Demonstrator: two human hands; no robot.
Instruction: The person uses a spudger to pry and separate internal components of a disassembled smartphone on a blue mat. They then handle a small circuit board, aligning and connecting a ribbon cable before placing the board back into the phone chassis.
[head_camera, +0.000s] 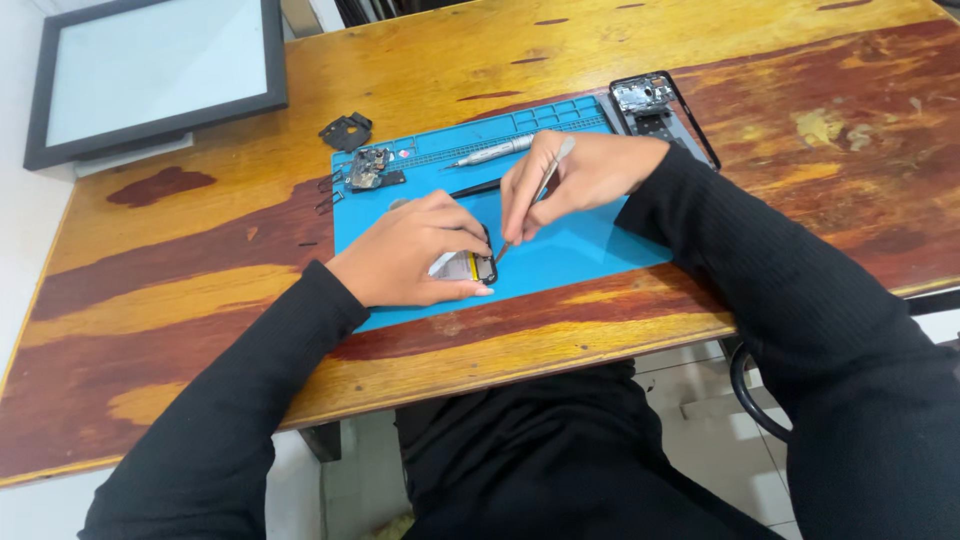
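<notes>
My left hand presses down on a small phone part with a yellow edge and a black frame, lying near the front of a blue work mat. My right hand grips a thin metal pry tool, slanted so its tip touches the right end of that part. Both sleeves are black. Most of the part is hidden under my left fingers.
On the mat's back edge lie a silver screwdriver, black tweezers and a small circuit piece. A stripped phone frame lies at the mat's right rear, a black bracket at its left rear. A framed panel sits at the wooden table's far left.
</notes>
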